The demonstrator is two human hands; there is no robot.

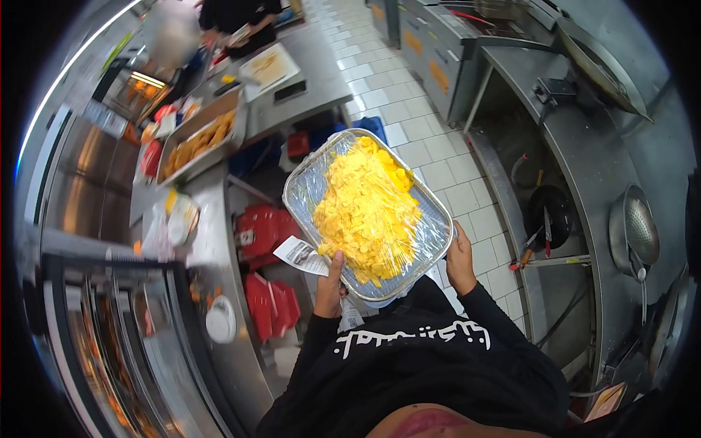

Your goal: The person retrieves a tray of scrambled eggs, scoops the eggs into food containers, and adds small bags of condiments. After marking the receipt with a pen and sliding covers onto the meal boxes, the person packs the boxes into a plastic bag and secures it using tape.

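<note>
Between my two hands is a rectangular metal tray (301, 191), held in front of my body and tilted in view. Clear plastic wrap covers it. Inside lies a heap of bright yellow food in small pieces (369, 212), whose kind I cannot make out. My left hand (330, 288) grips the near-left edge, thumb on the rim. A printed paper slip (301, 255) sticks out beside that thumb. My right hand (461, 259) is closed on the right edge, its fingers partly hidden beneath the tray.
Left, a steel counter carries a deep pan (241, 120) of browned food and a white round lid (220, 320). Red containers (270, 306) sit below. A person (241, 22) stands at the far worktop. On the right are a wok (549, 212) and a strainer (634, 223). White floor tiles run between.
</note>
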